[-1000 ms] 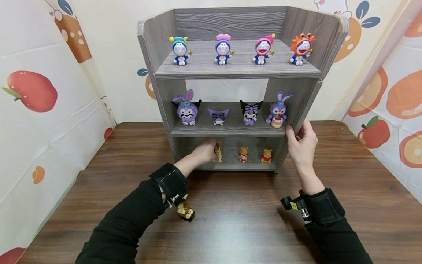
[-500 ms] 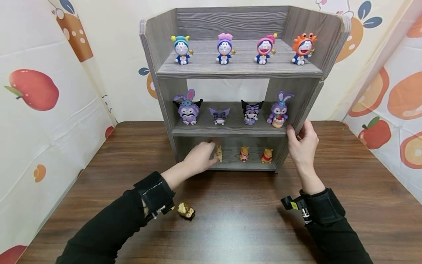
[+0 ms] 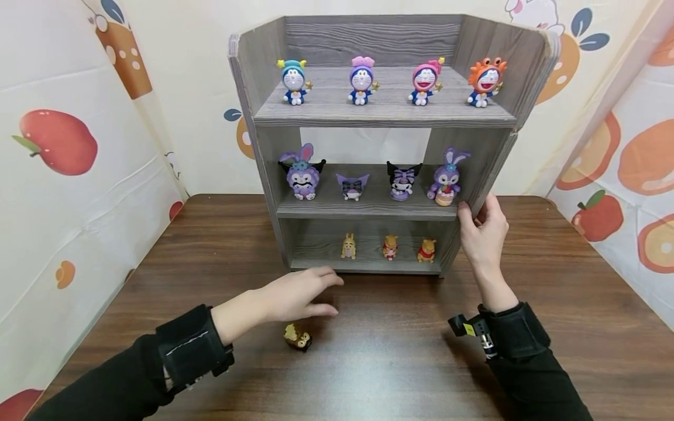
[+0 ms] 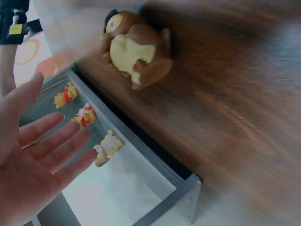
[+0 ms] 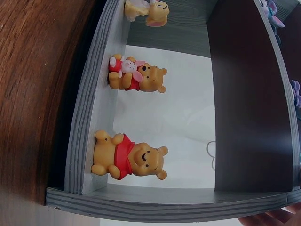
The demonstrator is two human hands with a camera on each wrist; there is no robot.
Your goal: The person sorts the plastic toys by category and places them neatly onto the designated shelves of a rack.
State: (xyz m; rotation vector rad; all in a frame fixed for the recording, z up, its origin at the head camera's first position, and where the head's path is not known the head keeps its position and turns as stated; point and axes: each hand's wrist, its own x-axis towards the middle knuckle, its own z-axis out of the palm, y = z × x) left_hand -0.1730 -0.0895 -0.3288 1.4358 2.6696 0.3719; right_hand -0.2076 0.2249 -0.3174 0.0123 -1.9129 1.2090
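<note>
My left hand point(image 3: 295, 294) hovers over the table in front of the shelf, fingers extended and holding nothing. Just below it a small brown and cream owl-like figurine point(image 3: 298, 337) lies on the table; the left wrist view shows this figurine point(image 4: 138, 52) from its cream belly side. My right hand point(image 3: 483, 230) grips the right side panel of the grey wooden shelf point(image 3: 363, 210) near the middle board. On the bottom board stand a yellow rabbit figurine point(image 3: 348, 247), a bear holding a pink piglet point(image 5: 136, 74) and a bear in a red shirt point(image 5: 129, 156).
Four-less rows aside, several purple figurines point(image 3: 402, 181) stand on the middle board, and several blue-suited cat figurines point(image 3: 361, 80) on the top board. The brown table point(image 3: 379, 351) meets patterned cloth walls point(image 3: 95, 234) at left, back and right.
My left hand has let go of the rabbit figurine and drawn back from the bottom board toward the figurine on the table. The right hand keeps its place on the shelf.
</note>
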